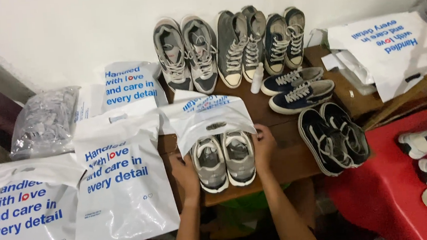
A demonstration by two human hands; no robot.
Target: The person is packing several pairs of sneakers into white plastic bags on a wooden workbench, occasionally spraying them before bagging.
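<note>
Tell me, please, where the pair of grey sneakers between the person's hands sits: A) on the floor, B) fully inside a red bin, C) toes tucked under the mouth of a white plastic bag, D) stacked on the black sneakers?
C: the grey sneakers lie on the wooden table with their front ends under the opening of the white plastic bag, the left hand and right hand flanking them.

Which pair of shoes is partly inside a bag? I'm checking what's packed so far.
The grey pair at the table's front edge, between the left hand and right hand: its toes sit inside a white plastic bag. Every other pair lies uncovered.
</note>
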